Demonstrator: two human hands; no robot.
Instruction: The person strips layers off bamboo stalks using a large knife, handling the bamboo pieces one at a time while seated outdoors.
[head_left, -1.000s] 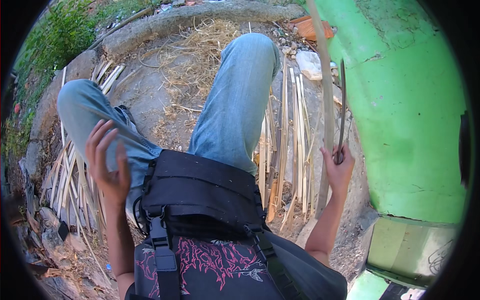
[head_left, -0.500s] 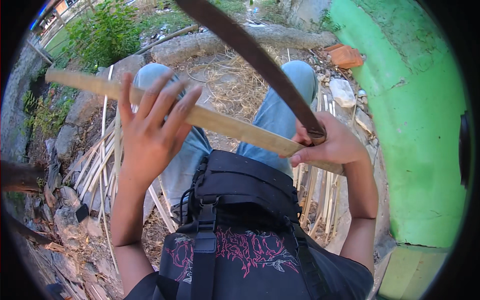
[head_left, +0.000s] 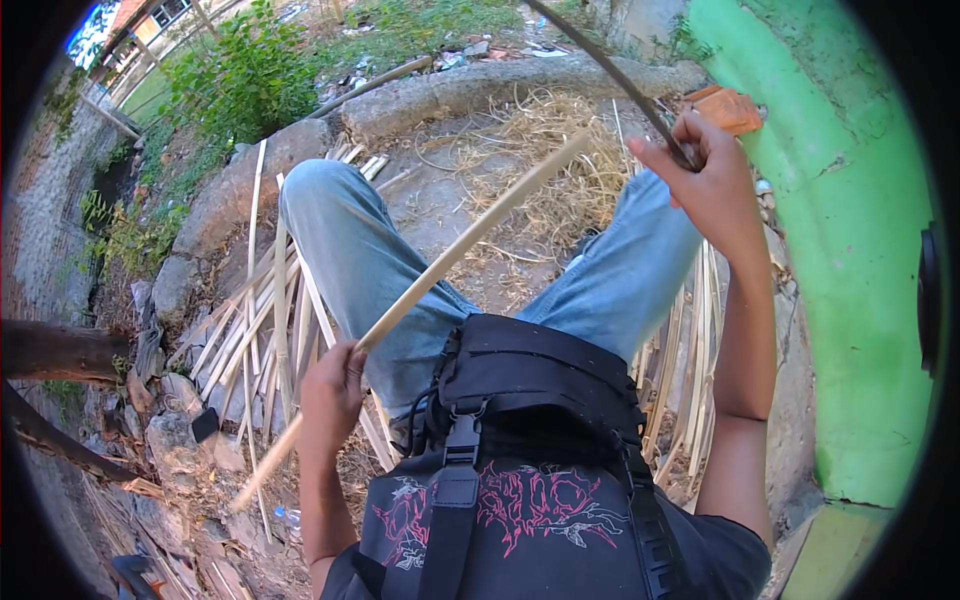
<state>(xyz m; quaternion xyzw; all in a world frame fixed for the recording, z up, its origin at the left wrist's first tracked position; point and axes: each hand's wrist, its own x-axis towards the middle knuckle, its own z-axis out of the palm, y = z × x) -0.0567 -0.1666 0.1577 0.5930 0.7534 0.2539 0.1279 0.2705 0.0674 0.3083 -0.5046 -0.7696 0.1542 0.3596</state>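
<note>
My left hand (head_left: 332, 386) is closed around a long pale bamboo strip (head_left: 470, 236), which slants from lower left up to the right across my knees. My right hand (head_left: 706, 182) is raised at the upper right, gripping the handle of a long dark curved blade (head_left: 600, 62) that arcs up and left above the strip's far end. The blade does not touch the strip. I sit with both legs in blue jeans (head_left: 360, 260) spread apart. A black chest pack (head_left: 530, 385) hangs over my shirt.
Several split bamboo slats (head_left: 262, 330) lie on the ground at my left, and more slats (head_left: 690, 350) lie beside my right leg. A green wall (head_left: 850, 250) stands at the right. Dry straw (head_left: 560, 190) covers the ground ahead; rocks (head_left: 170, 430) and a low stone kerb (head_left: 480, 85) edge it.
My left hand has closed on the strip and dropped low to the left. My right hand has let go of the strip's end and lifted the blade up to the right.
</note>
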